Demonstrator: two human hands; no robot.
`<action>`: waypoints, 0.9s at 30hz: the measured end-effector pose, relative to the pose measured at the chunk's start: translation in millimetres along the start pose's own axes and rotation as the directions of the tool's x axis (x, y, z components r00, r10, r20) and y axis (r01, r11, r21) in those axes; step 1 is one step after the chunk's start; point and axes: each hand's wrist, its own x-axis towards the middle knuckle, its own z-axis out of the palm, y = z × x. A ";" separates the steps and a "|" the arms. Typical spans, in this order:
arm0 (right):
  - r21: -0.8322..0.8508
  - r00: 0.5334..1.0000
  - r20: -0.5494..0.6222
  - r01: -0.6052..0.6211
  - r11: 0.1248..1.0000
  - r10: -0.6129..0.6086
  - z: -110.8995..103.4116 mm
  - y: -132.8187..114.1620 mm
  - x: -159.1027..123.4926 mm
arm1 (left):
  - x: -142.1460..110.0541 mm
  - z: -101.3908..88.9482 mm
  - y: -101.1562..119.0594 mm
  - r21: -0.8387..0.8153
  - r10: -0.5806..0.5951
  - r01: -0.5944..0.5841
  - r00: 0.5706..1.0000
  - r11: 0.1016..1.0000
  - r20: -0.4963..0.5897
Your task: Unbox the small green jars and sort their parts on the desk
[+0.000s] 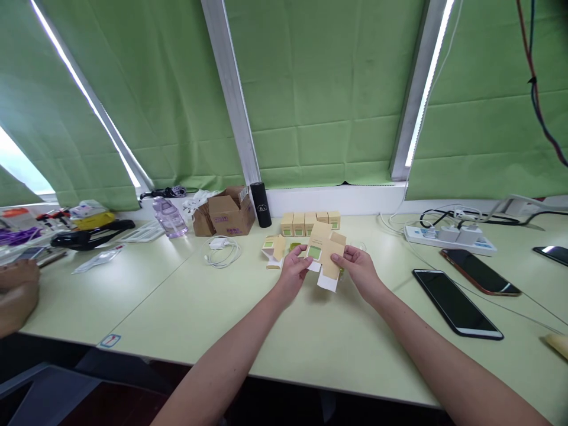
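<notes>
Between my two hands is a small unfolded brown carton point(323, 241) with a green label square and white inner flaps, raised above the table. My left hand point(294, 269) pinches its left edge, thumb on the front. On the opposite edge my right hand point(357, 266) grips it the same way. Just behind, to the left, lies another partly opened carton blank point(274, 248). Several folded small boxes point(299, 223) stand in a row farther back; the carton I hold covers part of them. Something green shows behind my hands, mostly hidden.
A cardboard box point(231, 213), black tumbler point(261, 205), clear purple bottle point(170, 218) and coiled white cable point(222, 251) are at the back left. Rightward lie a power strip point(450, 238) and phones point(458, 303). Another person's hand point(18, 293) rests at the far left.
</notes>
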 end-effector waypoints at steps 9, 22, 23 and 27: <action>-0.054 0.993 -0.063 0.093 0.994 -0.096 -0.8 6.2 0.4 | -0.2 2.3 2.5 0.171 0.081 -0.077 0.997 0.982 -0.017; -0.333 0.945 -0.172 0.209 0.920 -0.277 -7.6 17.4 8.5 | -12.5 3.1 27.1 0.616 0.596 -0.536 0.792 0.577 0.131; -0.335 0.944 -0.177 0.209 0.919 -0.279 -9.1 19.1 9.4 | -12.5 1.1 28.7 0.640 0.630 -0.561 0.762 0.524 0.152; -0.313 0.947 -0.198 0.182 0.932 -0.251 -13.4 23.1 11.9 | -9.6 -11.3 32.3 0.716 0.695 -0.577 0.697 0.394 0.179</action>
